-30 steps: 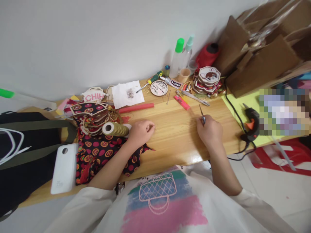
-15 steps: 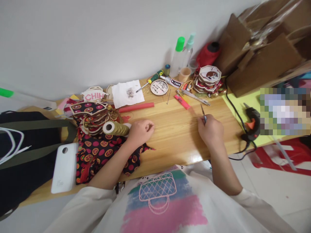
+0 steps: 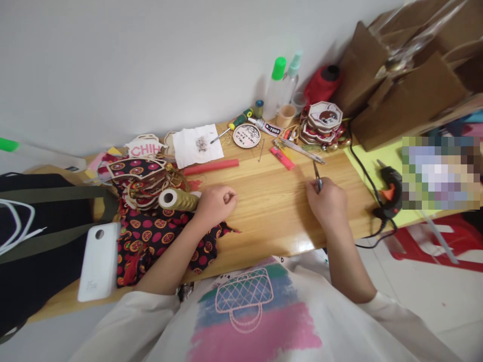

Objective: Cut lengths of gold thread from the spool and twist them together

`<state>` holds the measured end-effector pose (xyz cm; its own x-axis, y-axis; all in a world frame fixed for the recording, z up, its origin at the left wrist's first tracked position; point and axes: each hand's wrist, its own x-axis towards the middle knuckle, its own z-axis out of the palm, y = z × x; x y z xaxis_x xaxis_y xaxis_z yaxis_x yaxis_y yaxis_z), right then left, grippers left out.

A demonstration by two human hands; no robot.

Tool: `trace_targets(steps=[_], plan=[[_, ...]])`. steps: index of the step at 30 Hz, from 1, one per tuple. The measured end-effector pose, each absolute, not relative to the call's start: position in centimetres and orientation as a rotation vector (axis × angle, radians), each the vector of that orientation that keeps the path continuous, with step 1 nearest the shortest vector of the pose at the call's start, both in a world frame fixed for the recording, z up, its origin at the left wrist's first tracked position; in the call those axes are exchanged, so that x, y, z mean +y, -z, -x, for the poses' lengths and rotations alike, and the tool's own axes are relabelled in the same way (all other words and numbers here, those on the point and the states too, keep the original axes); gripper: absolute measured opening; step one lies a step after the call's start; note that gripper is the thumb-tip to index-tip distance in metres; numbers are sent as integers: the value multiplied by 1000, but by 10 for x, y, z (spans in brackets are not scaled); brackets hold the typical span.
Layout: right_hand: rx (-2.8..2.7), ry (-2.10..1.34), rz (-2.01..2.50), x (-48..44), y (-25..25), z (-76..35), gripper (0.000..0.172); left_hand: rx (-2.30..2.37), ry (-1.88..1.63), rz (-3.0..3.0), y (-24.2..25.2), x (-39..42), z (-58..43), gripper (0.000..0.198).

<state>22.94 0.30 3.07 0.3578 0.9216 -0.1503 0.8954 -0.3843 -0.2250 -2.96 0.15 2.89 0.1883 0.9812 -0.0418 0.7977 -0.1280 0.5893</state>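
Observation:
My left hand [image 3: 216,205] rests on the wooden table with its fingers curled closed; whatever may be inside is hidden. Just left of it lies a spool of gold ribbon [image 3: 179,200], and below that a dark cloth [image 3: 145,236] with a red and orange round pattern, partly under my forearm. My right hand [image 3: 327,201] is closed round a slim pointed metal tool [image 3: 317,172], its tip directed away from me. Most of the tool is covered by my fingers, so its kind is unclear. Bare wood [image 3: 269,206] lies between both hands.
Along the wall are a red stick [image 3: 213,166], a stained white tissue [image 3: 188,148], a screwdriver [image 3: 240,119], a glue tube [image 3: 266,126], a pink cutter [image 3: 283,158] and bottles [image 3: 274,90]. A glue gun [image 3: 390,193] with a cord and cardboard boxes [image 3: 411,95] are at right; a white phone-like device [image 3: 98,261] at left.
The whole view has shifted very slightly. Both hands keep nearly the same place and grip; the left one is a touch further left.

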Motion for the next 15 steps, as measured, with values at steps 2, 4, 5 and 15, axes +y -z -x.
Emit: trace_targets(steps=[2, 4, 5, 15], plan=[[-1665, -409, 2488, 4, -31, -230, 25, 1656, -510, -1982, -28, 1, 30, 10], [-1647, -434, 2481, 4, -32, -229, 24, 1655, -524, -1987, -27, 1, 30, 10], [-1636, -439, 2477, 5, -33, -229, 23, 1654, -528, -1990, -26, 1, 30, 10], [-1540, -488, 2419, 1, -35, -228, 22, 1656, -527, -1975, -28, 1, 29, 10]])
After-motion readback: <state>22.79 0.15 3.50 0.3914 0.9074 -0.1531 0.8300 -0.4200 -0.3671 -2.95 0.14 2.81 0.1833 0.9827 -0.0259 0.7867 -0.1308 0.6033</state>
